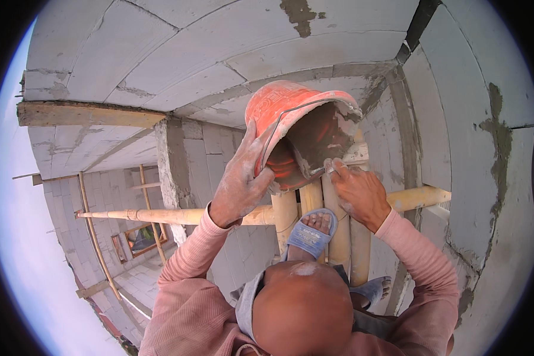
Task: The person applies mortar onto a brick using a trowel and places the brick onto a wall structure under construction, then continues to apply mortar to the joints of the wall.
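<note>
An orange plastic bucket (291, 110), smeared with grey mortar, lies tipped on its side on the bamboo scaffold poles (314, 202), its mouth turned to the right. My left hand (240, 181) presses flat against the bucket's outer side near the wire handle. My right hand (356, 190) grips the lower rim of the bucket's mouth with its fingertips. Both hands are dusted with mortar, and both sleeves are pink. My foot in a blue sandal (311, 231) rests on the poles just below the bucket.
A grey block wall (219, 53) rises close ahead and wraps to the right (469, 118). A horizontal bamboo pole (160, 215) crosses under my hands. Far below on the left are more scaffold poles and a window opening (142, 238). My other sandalled foot (371, 291) is at the lower right.
</note>
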`<state>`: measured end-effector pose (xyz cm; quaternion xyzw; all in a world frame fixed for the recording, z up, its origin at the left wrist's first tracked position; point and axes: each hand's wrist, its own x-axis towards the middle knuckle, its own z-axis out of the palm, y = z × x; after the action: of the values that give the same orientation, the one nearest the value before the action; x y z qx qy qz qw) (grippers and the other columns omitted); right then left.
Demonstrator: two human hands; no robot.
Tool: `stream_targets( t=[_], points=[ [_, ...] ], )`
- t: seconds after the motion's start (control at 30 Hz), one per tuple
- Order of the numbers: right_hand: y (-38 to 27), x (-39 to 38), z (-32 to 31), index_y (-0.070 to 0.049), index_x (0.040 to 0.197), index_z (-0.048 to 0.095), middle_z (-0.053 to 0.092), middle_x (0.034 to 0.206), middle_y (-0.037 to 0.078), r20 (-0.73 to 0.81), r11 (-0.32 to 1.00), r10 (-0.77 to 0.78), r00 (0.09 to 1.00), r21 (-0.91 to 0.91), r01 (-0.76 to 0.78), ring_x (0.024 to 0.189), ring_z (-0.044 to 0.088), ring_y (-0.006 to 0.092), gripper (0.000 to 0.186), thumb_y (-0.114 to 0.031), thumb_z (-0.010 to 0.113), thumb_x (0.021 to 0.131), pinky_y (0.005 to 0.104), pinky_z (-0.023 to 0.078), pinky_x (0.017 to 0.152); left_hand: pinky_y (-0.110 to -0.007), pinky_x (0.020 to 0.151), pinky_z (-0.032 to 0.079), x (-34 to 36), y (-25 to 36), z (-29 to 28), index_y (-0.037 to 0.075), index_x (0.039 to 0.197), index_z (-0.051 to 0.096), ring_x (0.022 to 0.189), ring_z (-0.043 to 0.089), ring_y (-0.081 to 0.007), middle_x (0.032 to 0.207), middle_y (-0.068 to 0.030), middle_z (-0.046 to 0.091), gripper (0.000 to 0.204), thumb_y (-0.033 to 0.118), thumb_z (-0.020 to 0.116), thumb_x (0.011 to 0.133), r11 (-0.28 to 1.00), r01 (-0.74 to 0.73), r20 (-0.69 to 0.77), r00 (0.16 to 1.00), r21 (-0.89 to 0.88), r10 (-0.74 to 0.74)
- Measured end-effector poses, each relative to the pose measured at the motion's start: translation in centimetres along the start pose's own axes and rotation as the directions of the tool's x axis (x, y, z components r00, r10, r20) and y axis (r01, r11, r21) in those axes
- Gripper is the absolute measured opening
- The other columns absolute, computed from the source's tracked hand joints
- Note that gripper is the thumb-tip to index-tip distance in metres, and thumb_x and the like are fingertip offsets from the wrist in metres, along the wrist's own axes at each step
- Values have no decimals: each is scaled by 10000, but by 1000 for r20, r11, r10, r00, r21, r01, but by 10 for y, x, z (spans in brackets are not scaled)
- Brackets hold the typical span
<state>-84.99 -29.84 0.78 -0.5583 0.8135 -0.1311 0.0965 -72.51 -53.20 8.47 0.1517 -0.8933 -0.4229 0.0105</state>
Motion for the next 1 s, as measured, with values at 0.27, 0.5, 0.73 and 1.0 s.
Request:
stream_targets(
  t=[0.27,0.5,0.73,1.0],
  points=[
    [-10,15,28,-3,1275,603,626,1128,189,-115,797,110,987,604,-18,931,647,358,430,-137,661,871,419,540,780,-413,1146,348,-16,-20,5,26,1526,322,1442,340,-391,1522,-327,342,715,21,517,838,961,119,-70,988,-249,-140],
    [20,42,-14,15,1303,571,622,1178,129,62,323,322,945,931,-171,1084,578,183,553,-251,768,860,339,475,938,-381,763,668,-22,-57,-18,82,1498,207,1035,692,-292,1285,-200,538,632,7,462,924,416,151,-88,860,-897,-502],
    [65,103,-60,29,1263,590,624,1144,112,-104,574,397,912,803,-158,943,601,189,597,-315,803,824,308,499,829,-451,801,664,-45,-87,-21,116,1441,242,1094,661,-359,1323,-223,495,559,-23,417,929,192,86,-48,797,-978,-603],
    [113,179,-86,36,1160,667,602,889,43,-58,564,372,926,807,-176,571,479,94,592,-440,767,823,260,419,523,-440,778,666,-53,-96,-25,130,1489,222,1080,669,-349,1345,-200,499,626,-30,434,922,187,88,-43,797,-978,-602]
  ],
)
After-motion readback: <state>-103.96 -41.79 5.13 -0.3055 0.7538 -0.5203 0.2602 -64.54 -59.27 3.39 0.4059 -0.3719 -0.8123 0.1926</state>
